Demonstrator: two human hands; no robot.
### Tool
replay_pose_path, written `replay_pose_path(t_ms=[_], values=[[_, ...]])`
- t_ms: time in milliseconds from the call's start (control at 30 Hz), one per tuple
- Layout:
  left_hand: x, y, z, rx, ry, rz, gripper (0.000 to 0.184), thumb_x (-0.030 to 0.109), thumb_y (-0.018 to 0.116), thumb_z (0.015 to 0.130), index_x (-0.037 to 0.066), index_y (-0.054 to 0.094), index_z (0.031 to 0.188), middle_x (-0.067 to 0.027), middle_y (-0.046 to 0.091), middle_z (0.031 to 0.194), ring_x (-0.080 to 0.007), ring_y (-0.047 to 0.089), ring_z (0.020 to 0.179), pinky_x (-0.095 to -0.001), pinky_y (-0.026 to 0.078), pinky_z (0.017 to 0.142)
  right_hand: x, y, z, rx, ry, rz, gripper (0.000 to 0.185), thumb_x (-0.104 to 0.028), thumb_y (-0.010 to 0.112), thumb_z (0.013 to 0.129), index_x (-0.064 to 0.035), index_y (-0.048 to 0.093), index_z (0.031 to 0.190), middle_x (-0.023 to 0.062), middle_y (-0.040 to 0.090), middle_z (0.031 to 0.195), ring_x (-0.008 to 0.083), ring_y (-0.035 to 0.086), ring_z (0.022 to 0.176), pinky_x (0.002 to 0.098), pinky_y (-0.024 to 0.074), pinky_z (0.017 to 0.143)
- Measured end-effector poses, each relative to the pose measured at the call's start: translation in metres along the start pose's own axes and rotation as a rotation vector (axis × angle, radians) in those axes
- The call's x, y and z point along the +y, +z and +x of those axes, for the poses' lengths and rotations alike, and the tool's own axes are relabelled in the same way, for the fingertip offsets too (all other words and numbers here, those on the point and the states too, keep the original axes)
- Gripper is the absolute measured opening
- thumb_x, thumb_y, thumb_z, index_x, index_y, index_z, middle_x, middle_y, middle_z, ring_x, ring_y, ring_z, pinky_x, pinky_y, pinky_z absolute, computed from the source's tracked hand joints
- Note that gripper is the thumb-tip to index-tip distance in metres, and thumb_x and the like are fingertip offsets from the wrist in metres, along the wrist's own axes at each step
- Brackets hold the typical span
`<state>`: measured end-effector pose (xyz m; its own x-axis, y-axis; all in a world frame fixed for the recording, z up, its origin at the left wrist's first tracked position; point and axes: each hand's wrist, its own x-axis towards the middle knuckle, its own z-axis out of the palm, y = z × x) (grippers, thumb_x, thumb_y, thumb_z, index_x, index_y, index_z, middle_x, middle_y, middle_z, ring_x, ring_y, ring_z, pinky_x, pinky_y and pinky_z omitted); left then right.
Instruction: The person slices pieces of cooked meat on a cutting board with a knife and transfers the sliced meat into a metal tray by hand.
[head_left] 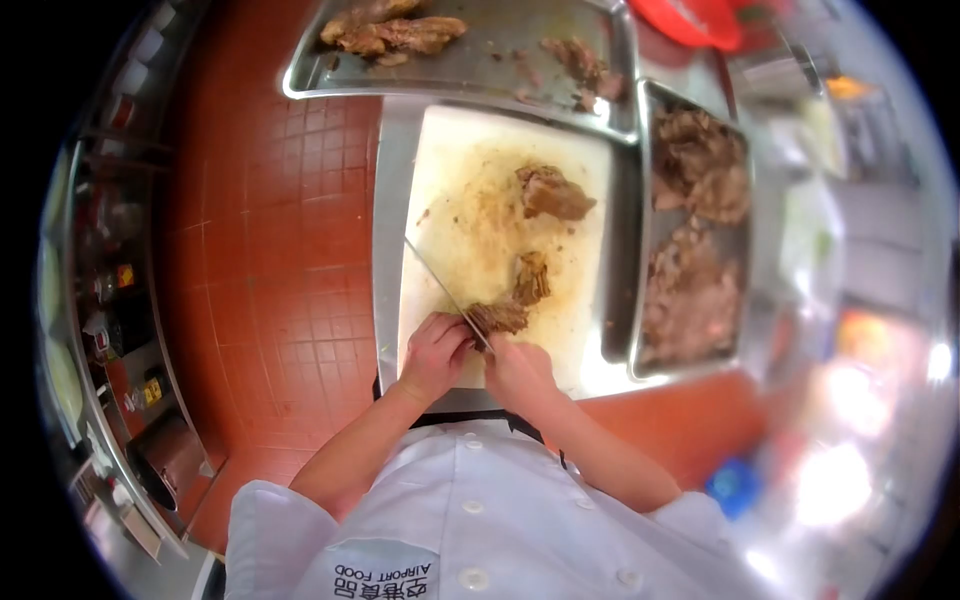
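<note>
My right hand (520,375) is closed on a knife, its handle hidden in the fist. The thin knife blade (440,283) slants up and left over the white cutting board (440,160). My left hand (437,352) has its fingers curled on the near end of a piece of cooked brown meat (503,318), right beside the blade. Touching that piece, a smaller chunk of meat (532,278) shows a fibrous cut face. Farther up the stained board lies a larger chunk of meat (555,194), apart from both hands.
A metal tray (490,85) beyond the board holds large meat pieces (395,33) and scraps. To the right, a deeper metal tray (641,250) is filled with sliced meat (698,290). A red container (690,22) stands at the top. Shelving (130,300) lines the left side.
</note>
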<state>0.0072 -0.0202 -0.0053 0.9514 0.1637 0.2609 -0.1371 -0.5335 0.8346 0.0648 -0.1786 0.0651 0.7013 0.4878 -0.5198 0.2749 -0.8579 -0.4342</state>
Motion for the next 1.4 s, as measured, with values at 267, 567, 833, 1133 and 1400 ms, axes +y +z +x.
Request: replay_pose_path(t_ms=[267,567,833,1133,1400], values=[[0.003,0.002,-0.005,0.018,-0.012,0.002,0.019,-0.003,0.077,0.076,0.004,0.068,0.091,-0.0126,0.067,0.098,-0.0359,0.065,0.089,-0.0445,0.056,0.075,0.026,0.0,-0.025,0.088,-0.018,0.007,0.013,-0.017,0.064,0.093,-0.0047,0.064,0.088,0.0215,0.067,0.069,0.0438,0.067,0.067,0.055,0.0533,0.063],[0.001,0.002,-0.006,0.02,-0.009,0.001,0.022,-0.002,0.079,0.075,0.004,0.068,0.093,-0.0122,0.067,0.098,-0.0359,0.065,0.088,-0.0447,0.056,0.073,0.018,-0.023,-0.059,0.081,-0.022,0.025,0.011,-0.015,0.064,0.093,-0.0068,0.062,0.087,0.0161,0.065,0.062,0.0388,0.067,0.059,0.0506,0.0524,0.058],[0.0,0.0,-0.005,-0.003,0.002,0.01,0.021,-0.004,0.077,0.075,0.004,0.07,0.094,-0.0124,0.07,0.101,-0.0358,0.065,0.088,-0.0443,0.056,0.074,0.026,-0.025,-0.064,-0.017,-0.043,-0.016,0.011,-0.014,0.062,0.093,-0.0055,0.061,0.087,0.0176,0.067,0.066,0.0402,0.068,0.063,0.052,0.0529,0.061],[-0.002,0.002,-0.006,-0.013,0.019,0.027,0.021,-0.005,0.075,0.075,0.004,0.07,0.093,-0.0117,0.069,0.101,-0.0349,0.065,0.09,-0.0448,0.056,0.075,0.0,0.002,0.011,0.069,-0.061,0.034,0.01,-0.015,0.063,0.091,-0.005,0.066,0.094,0.0224,0.069,0.073,0.0444,0.068,0.069,0.0557,0.0534,0.066],[0.014,-0.005,0.0,-0.056,-0.087,0.042,0.024,0.0,0.077,0.078,0.003,0.068,0.1,-0.0146,0.067,0.101,-0.0372,0.065,0.091,-0.045,0.056,0.076,0.029,-0.012,-0.031,0.029,0.02,0.087,0.014,-0.018,0.067,0.092,-0.0044,0.068,0.094,0.0235,0.071,0.079,0.0445,0.069,0.076,0.0525,0.0547,0.066]])
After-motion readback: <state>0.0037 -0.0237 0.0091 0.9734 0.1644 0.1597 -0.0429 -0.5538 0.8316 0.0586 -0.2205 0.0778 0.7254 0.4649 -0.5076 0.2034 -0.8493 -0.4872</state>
